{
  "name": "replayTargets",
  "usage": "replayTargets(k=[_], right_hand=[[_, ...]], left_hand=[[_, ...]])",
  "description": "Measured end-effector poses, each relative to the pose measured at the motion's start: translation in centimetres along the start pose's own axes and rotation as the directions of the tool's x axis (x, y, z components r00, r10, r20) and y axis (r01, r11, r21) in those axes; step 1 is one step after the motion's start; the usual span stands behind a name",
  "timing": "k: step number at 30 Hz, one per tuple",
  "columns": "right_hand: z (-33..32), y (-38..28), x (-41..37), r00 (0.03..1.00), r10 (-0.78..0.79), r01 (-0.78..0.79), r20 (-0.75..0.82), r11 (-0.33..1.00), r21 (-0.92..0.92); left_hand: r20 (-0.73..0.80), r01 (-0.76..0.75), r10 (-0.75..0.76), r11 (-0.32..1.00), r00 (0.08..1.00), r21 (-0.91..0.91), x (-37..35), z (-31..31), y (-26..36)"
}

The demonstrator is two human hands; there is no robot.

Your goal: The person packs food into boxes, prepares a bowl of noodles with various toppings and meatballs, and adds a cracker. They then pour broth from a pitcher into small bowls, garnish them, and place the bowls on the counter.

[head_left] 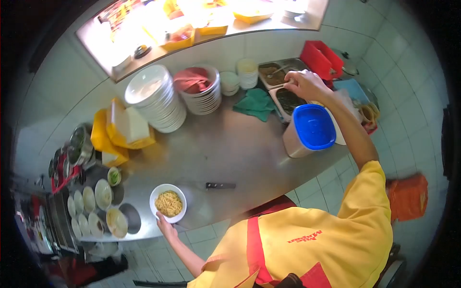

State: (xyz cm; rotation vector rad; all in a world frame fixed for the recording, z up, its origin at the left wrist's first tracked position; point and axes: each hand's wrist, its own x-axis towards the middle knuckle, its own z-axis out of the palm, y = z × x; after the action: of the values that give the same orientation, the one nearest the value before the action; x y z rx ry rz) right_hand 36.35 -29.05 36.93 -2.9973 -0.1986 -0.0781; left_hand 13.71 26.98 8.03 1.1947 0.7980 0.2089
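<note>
My left hand (167, 227) grips the near rim of a white bowl (153, 198) standing at the counter's front edge. Yellow noodles (169, 203) fill the bowl's middle. My right hand (307, 85) is stretched out over the metal food containers (280, 98), its fingers pinched together; what they hold, if anything, is too small to make out. One container holds brown food with a spoon (272, 74) in it, another something dark. Below my right forearm stands a tub with a blue lid (314, 127).
On the steel counter (187, 153) lies a black-handled knife (221, 185). Plate stacks (161, 108), bowls (229, 82) and a green cloth (256, 104) stand along the back. Yellow boxes (126, 126) and several small bowls (103, 193) are at left, a red box (321, 60) at back right.
</note>
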Motion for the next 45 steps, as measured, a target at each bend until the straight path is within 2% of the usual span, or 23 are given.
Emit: replayTargets(k=[2,5,8,10,12,13,14,16,17,18,20,21,24,26,29,30,32,33,34,36,40,42,45], right_hand=[[1.4,4.5,1.6,0.997,0.061,-0.062,-0.057,0.998,-0.013],[4.9,12.7,3.6,0.997,0.078,-0.081,0.024,0.984,0.156],[9.2,16.0,5.0,0.993,-0.053,0.039,0.106,0.990,0.134],[10.8,16.0,6.5,0.974,-0.168,0.134,0.152,0.968,0.215],[13.5,16.4,8.8,0.967,-0.251,0.256,-0.048,0.958,0.130],[14.6,16.5,10.3,0.967,-0.242,0.249,-0.078,0.964,0.097],[15.9,17.3,12.5,0.961,-0.264,0.272,-0.079,0.957,0.106],[18.4,18.4,16.1,0.944,-0.281,0.276,-0.172,0.960,-0.050],[18.5,18.1,16.9,0.956,-0.255,0.226,-0.143,0.955,-0.195],[19.2,18.4,17.8,0.956,-0.261,0.236,-0.134,0.956,-0.176],[20.9,19.5,19.2,0.890,-0.396,0.299,-0.225,0.882,-0.365],[20.3,19.1,19.0,0.891,-0.392,0.300,-0.227,0.886,-0.352],[17.7,17.6,17.9,0.939,-0.326,0.297,-0.114,0.931,-0.214],[16.7,16.7,17.3,0.986,-0.148,0.134,-0.070,0.975,-0.178],[18.3,16.0,15.9,0.952,-0.306,0.284,-0.006,0.892,-0.352],[18.3,15.9,15.5,0.955,-0.296,0.273,-0.011,0.893,-0.357],[17.9,15.8,15.4,0.987,-0.143,0.152,0.073,0.980,-0.128],[19.0,16.8,16.2,0.998,-0.064,0.064,0.024,0.998,-0.001],[19.9,18.3,16.7,0.998,-0.062,0.062,0.023,0.998,-0.003],[18.9,18.9,17.0,0.972,0.075,-0.128,0.223,0.963,0.238],[17.1,19.4,17.5,0.948,0.098,-0.201,0.304,0.923,0.329],[15.9,19.3,17.2,0.945,0.215,-0.272,0.245,0.934,0.230],[15.2,20.2,17.0,0.927,0.317,-0.362,0.202,0.897,0.253]], left_hand=[[-0.010,-0.042,0.042,0.997,0.999,0.059,-0.7,2.3,0.1],[0.037,-0.049,0.047,0.996,0.998,0.073,-2.2,6.0,-0.6],[-0.050,-0.007,0.007,1.000,0.999,-0.002,-5.3,11.0,-0.7],[-0.042,-0.006,0.005,1.000,0.999,-0.011,-8.0,15.0,-0.2],[-0.063,-0.010,0.011,1.000,0.998,0.017,-9.3,18.7,-0.8],[0.014,0.002,-0.001,1.000,1.000,-0.022,-9.4,20.1,-1.7],[-0.009,-0.008,0.008,1.000,1.000,-0.028,-9.9,22.3,-2.1],[0.066,0.111,-0.109,0.994,0.992,-0.023,-10.8,27.4,-2.5],[0.106,0.131,-0.127,0.991,0.986,-0.032,-10.9,29.4,-2.9],[0.146,0.151,-0.144,0.988,0.979,-0.040,-10.7,31.3,-3.4],[0.213,0.138,-0.124,0.989,0.969,-0.052,-10.3,34.7,-4.1],[0.248,0.139,-0.123,0.989,0.961,-0.049,-10.3,36.3,-3.9],[0.303,0.094,-0.092,0.996,0.948,0.008,-9.0,40.2,-3.6],[0.324,0.062,-0.062,0.998,0.944,0.010,-8.0,42.7,-3.2],[0.374,-0.007,-0.001,1.000,0.927,0.020,-6.5,45.6,-3.0],[0.382,-0.023,0.011,0.999,0.924,0.027,-6.2,46.6,-2.7],[0.402,-0.026,0.011,0.999,0.915,0.032,-5.7,48.0,-2.4],[0.404,-0.026,0.007,0.999,0.915,0.040,-5.4,48.4,-2.2],[0.407,-0.026,0.007,0.999,0.914,0.039,-5.2,48.8,-2.1],[0.464,-0.040,0.019,0.999,0.885,0.035,-4.9,49.4,-1.8],[0.496,0.000,-0.007,1.000,0.868,0.014,-3.6,50.4,-2.8],[0.515,-0.032,0.013,0.999,0.857,0.029,-3.8,51.1,-2.5],[0.583,-0.030,0.024,1.000,0.812,0.001,-3.6,52.2,-2.5]])
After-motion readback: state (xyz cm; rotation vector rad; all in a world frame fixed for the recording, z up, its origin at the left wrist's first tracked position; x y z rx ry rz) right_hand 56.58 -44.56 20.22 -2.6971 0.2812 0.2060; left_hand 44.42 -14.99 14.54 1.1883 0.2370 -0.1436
